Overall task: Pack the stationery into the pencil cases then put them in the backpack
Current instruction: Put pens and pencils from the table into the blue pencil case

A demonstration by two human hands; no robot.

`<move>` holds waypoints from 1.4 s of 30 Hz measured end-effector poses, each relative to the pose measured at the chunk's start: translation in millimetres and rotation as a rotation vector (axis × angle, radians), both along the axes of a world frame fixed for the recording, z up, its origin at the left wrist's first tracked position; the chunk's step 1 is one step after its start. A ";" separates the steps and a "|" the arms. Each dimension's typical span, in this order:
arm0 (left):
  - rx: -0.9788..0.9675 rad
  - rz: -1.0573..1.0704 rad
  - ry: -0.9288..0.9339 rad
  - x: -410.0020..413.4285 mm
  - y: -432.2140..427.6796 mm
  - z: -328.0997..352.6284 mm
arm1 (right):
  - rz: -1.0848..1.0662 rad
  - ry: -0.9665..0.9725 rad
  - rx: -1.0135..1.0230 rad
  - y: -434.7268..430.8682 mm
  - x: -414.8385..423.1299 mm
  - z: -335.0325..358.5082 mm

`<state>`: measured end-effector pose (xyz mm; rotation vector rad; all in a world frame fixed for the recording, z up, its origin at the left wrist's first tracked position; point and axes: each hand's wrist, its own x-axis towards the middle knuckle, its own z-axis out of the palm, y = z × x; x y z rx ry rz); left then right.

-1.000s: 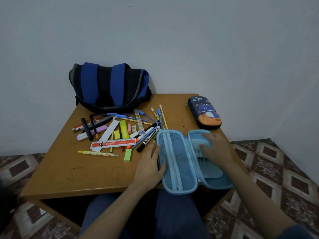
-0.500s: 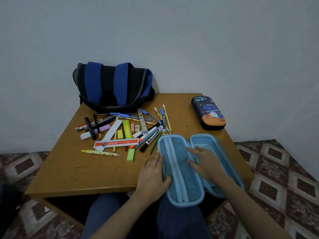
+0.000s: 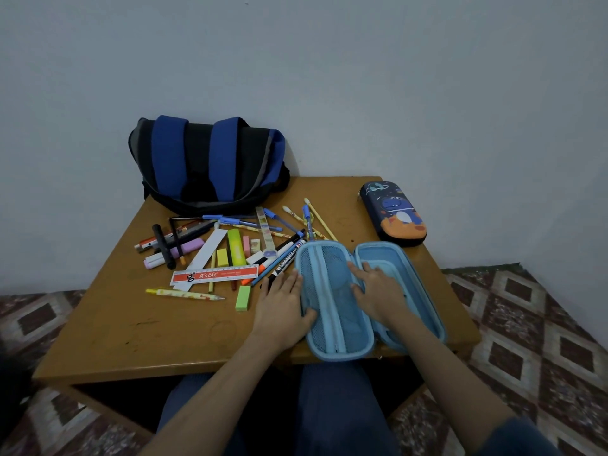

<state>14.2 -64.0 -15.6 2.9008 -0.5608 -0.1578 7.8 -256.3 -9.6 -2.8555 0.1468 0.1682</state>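
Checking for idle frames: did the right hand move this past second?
Yes: the right hand slid left relative to the dark pencil case, toward the mesh pocket.

The backpack (image 3: pixel 210 166) sat at the tabletop's (image 3: pixel 131 324) back left, with the stationery (image 3: pixel 230 255) scattered before it. The open case (image 3: pixel 332 311) lay front right, the closed case (image 3: pixel 393 213) behind it. The left hand (image 3: pixel 279 307) rested at the open case's left edge, the right hand (image 3: pixel 378 291) inside it.
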 end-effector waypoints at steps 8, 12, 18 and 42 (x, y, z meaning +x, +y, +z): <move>-0.127 -0.007 0.003 -7.9 2.7 -7.1 | 0.037 0.017 0.013 0.3 -4.4 6.0; -0.213 -0.018 -0.003 -15.1 10.1 -19.7 | 0.173 0.042 -0.038 -1.8 -15.3 16.7; -0.189 -0.047 -0.053 -14.8 9.0 -25.8 | 0.395 0.144 -0.105 7.2 -37.0 21.2; -0.192 -0.122 -0.162 -19.9 10.8 -26.9 | 0.447 0.190 -0.149 6.0 -43.2 8.6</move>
